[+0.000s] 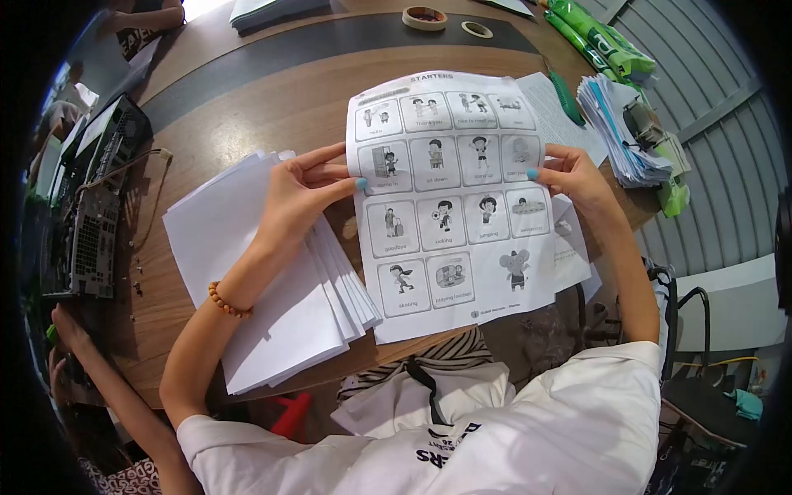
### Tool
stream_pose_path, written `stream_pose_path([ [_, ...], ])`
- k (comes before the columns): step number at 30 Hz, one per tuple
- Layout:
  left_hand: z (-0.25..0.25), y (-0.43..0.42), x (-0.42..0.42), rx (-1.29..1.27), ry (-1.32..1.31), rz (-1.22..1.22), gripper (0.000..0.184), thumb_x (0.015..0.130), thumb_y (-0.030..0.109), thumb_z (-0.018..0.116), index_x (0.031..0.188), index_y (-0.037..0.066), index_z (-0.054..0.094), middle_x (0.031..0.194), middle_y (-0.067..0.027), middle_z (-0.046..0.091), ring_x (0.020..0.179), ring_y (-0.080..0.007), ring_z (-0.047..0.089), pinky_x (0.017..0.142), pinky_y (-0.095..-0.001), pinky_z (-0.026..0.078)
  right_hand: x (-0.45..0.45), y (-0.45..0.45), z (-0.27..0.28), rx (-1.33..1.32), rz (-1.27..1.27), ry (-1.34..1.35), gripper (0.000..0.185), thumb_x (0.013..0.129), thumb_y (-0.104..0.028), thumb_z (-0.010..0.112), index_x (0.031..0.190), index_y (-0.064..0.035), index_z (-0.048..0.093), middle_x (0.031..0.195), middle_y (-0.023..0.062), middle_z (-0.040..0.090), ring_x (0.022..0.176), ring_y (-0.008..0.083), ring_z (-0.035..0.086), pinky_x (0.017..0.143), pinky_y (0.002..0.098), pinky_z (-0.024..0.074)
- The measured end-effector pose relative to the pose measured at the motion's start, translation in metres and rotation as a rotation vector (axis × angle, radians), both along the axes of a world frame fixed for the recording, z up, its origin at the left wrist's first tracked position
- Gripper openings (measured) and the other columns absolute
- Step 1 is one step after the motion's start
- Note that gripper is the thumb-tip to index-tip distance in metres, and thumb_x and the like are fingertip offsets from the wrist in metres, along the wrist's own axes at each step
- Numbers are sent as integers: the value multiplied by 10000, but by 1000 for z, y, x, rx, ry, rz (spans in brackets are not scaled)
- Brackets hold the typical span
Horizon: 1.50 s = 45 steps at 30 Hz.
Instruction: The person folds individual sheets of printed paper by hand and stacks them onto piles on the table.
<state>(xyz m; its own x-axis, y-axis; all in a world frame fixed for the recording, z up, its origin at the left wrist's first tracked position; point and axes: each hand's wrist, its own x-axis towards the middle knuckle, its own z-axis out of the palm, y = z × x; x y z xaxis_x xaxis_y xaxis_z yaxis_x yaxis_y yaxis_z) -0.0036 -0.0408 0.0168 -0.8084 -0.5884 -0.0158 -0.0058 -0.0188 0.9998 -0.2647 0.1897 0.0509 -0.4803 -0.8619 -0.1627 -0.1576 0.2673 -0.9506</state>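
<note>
A printed worksheet (pixel 450 206) headed "STARTERS", with rows of small cartoon pictures and words, is held up in front of me. My left hand (pixel 307 188) pinches its left edge, thumb on the front and fingers behind. On the right edge, my right hand (pixel 571 175) grips the sheet the same way. Beneath my left forearm lies a thick stack of white paper (pixel 247 280), its sheets slightly fanned. Behind the worksheet on the right, another printed sheet (pixel 549 103) is partly hidden.
An opened computer case (pixel 91 206) stands at the left, with a cable nearby. Tape rolls (pixel 425 18) sit at the back. A green-handled tool (pixel 566 97), a paper pile (pixel 623 136) and green packages (pixel 606 45) are at the right. Another person's arm (pixel 115 388) reaches in lower left.
</note>
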Motion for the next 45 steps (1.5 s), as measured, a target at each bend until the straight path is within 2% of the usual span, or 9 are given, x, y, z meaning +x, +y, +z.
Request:
stream_pose_path([
  [7,-19,-14,5,-107,29,-59,153,754,-23,629,895,22,669,896,-101,666,810,-122,631,777,-235,507,-21,-1,-24,-130,-45,-161,191,732,21,639,918,4,675,826,110,665,717,114,618,632,205,492],
  [9,-18,-14,3,30,213,-94,200,739,-85,597,888,27,672,957,-129,653,824,-133,633,790,-266,511,-21,-5,-25,-305,70,100,172,705,71,621,854,13,685,844,104,665,764,127,621,686,212,494],
  [11,-14,-10,1,-43,148,-69,237,786,-13,542,1006,-2,631,1034,-149,632,887,-154,619,788,-257,494,-23,-8,-20,-329,130,196,198,700,118,593,834,9,688,848,96,665,801,132,620,720,209,489],
  [14,-7,-10,3,100,235,-169,520,837,363,506,1220,12,468,1109,-171,597,980,-189,596,869,-321,457,-22,-11,-19,-491,151,398,264,729,157,538,833,-26,697,877,87,663,808,133,621,729,214,495],
  [27,-1,-1,0,-82,-15,-134,361,751,71,687,1096,31,585,1001,-76,636,937,-115,587,844,-253,473,-13,-20,-4,-509,236,554,193,732,78,594,812,-58,704,917,95,668,841,168,638,743,243,517],
  [33,0,-1,1,-70,-38,-90,382,734,52,695,1101,45,588,957,-63,646,885,-107,604,831,-240,479,-20,-16,20,-383,441,497,177,756,10,606,888,-65,697,1002,120,648,945,199,614,787,311,511],
  [35,0,-1,1,-68,-41,-82,389,730,44,697,1103,44,587,959,-62,645,887,-105,602,827,-235,479,-20,-15,40,-120,403,533,253,809,-120,587,1048,-58,644,1108,130,605,1011,179,576,844,327,469],
  [38,5,0,0,-80,-61,-80,405,722,24,697,1110,37,582,966,-60,642,893,-100,598,820,-226,478,-17,-45,61,-211,312,633,392,820,-275,595,1153,-67,586,1125,109,600,1008,175,577,864,348,455],
  [45,-3,-3,0,-29,50,-96,403,736,-3,679,1122,-7,560,958,-85,642,866,-110,606,790,-217,490,58,-137,66,320,758,783,303,786,-281,637,904,-7,689,864,103,669,778,178,622,689,267,475],
])
